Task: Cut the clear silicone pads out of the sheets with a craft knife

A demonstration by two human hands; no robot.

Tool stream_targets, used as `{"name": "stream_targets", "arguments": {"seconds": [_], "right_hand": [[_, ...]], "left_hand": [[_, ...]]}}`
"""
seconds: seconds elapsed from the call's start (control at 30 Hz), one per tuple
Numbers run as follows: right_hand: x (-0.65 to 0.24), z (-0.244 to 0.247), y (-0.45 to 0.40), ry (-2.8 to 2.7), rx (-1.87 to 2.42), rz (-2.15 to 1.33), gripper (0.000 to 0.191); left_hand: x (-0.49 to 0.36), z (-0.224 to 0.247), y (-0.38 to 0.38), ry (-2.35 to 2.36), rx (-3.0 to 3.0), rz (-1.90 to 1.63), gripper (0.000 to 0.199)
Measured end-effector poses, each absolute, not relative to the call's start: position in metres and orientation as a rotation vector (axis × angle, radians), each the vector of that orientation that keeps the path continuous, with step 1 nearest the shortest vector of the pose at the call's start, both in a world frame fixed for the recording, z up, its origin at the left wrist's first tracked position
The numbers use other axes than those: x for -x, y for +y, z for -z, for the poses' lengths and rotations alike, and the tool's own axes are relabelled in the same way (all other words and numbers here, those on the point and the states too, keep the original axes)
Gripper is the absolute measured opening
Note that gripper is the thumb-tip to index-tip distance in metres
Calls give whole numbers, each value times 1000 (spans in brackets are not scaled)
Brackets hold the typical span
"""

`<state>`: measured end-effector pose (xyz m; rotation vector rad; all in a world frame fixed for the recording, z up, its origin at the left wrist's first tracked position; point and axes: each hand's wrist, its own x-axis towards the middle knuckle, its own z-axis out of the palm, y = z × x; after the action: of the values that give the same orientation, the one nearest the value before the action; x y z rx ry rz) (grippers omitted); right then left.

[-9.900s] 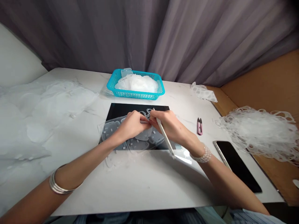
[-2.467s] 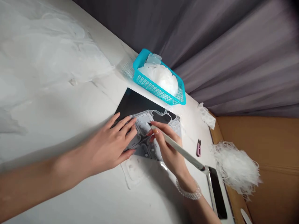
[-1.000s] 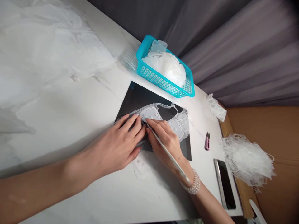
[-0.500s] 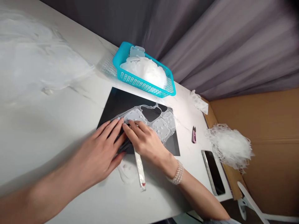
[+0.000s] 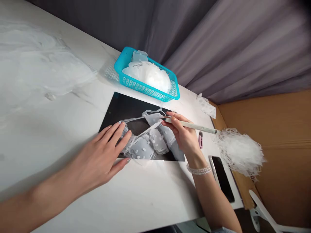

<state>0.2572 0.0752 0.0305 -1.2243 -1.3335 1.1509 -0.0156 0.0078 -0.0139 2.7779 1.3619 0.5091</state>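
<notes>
A translucent plastic sheet of moulded pieces (image 5: 142, 147) lies on a black mat (image 5: 121, 103). Spread over its left end, my left hand (image 5: 110, 150) rests with its fingers apart. My right hand (image 5: 182, 129) is closed around a slim pale-handled tool (image 5: 199, 127), a knife by its look. The tool's tip is at the upper part of the sheet, where a thin strip of plastic is raised. The fingers of my right hand partly cover the sheet's right side.
Behind the mat stands a turquoise basket (image 5: 143, 86) of translucent pieces. Small pink snips (image 5: 200, 139), a phone (image 5: 221, 178) and a heap of plastic scraps (image 5: 239, 152) are at right. Clear plastic sheets (image 5: 48, 64) lie at left.
My right hand has moved right and turned, with the tool now pointing left. The plastic sheet has shifted and turned under my left hand, which stays nearly in place.
</notes>
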Motion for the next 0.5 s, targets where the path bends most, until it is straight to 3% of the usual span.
{"name": "stream_targets", "arguments": {"seconds": [0.27, 0.5], "right_hand": [[-218, -51, 59, -1839, 1316, -949, 23], [-205, -51, 56, -2143, 1357, -757, 27]], "left_hand": [[25, 6, 15, 1445, -2768, -389, 66], [30, 6, 18, 1484, -2819, -331, 61]]}}
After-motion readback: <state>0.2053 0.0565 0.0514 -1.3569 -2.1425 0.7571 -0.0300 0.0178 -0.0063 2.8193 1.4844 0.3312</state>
